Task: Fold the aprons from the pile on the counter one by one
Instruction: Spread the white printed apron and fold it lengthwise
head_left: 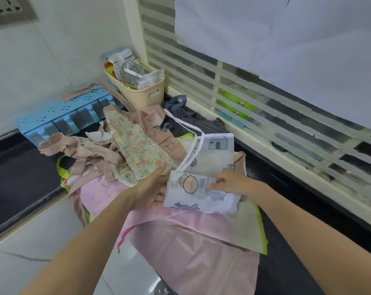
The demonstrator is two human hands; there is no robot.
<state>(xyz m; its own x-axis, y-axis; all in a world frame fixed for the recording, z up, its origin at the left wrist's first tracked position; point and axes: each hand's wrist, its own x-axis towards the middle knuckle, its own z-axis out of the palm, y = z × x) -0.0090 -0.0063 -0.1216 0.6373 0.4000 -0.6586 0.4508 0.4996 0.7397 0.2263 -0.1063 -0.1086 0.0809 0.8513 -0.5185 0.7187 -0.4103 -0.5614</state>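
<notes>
A heap of aprons lies on the black counter (18, 167). On top is a white apron (210, 158) printed with houses and cartoon figures, its lower part folded up over itself. My left hand (152, 188) holds the left edge of that fold, fingers under the cloth. My right hand (229, 182) pinches the folded layer from the right. Under it spread a pink apron (193, 237) that hangs over the counter edge and a pale apron with lime trim (250, 226). A green floral apron (135, 145) and a brown dotted apron (88, 154) lie bunched to the left.
A dark striped apron (193, 120) sits behind the pile by the window sill. A cream basket (144, 92) of packets and a glass stands at the back corner. A blue spice-jar rack (61, 116) lines the left wall. A louvred window (265, 99) runs along the right.
</notes>
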